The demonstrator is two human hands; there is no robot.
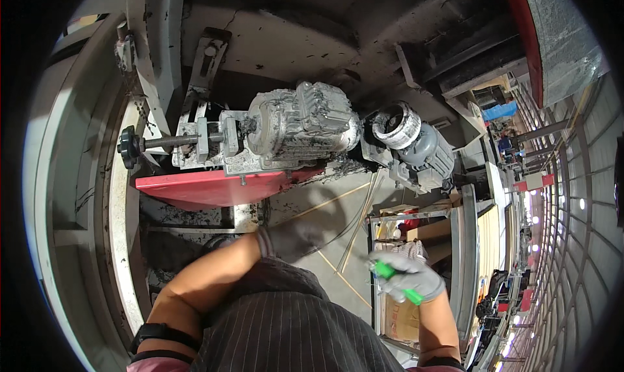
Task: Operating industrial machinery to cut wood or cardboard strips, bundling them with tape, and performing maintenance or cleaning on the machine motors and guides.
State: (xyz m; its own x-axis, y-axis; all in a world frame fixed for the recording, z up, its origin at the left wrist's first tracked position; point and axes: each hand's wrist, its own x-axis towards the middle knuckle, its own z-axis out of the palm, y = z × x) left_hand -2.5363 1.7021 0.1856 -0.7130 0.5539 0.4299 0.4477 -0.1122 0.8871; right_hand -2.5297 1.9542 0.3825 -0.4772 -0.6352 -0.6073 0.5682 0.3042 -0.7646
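- right hand [416,281], grey-gloved: fingers curled round a slim bright-green-handled tool [385,270]. its working end can't be made out. the tool is up in the air, apart from the machinery.
- left hand [296,239], in a dark grey glove, at 10 o'clock from the right: blurred and in shadow; can't tell how far its fingers are spread or whether they hold anything.
- progress, as judged: tool in hand, not applied to anything. both motors sit on their mounts, caked with dust and dark flecks, so no cleaning shows on them. how much is left can't be told.
- around, clock centred between the hands: large ribbed pale-grey metal motor [305,122] at 11; smaller grey motor with whitened round collar [429,151] at 1; black knob on a threaded steel rod [131,146] at 10.
- in the way: flat red panel [208,187], also at 10, between the left hand and the knob; the machine's pale metal frame [120,242] hems in the 9 o'clock side.
- brown cardboard box [402,319], between 4 and 5, below the right hand.
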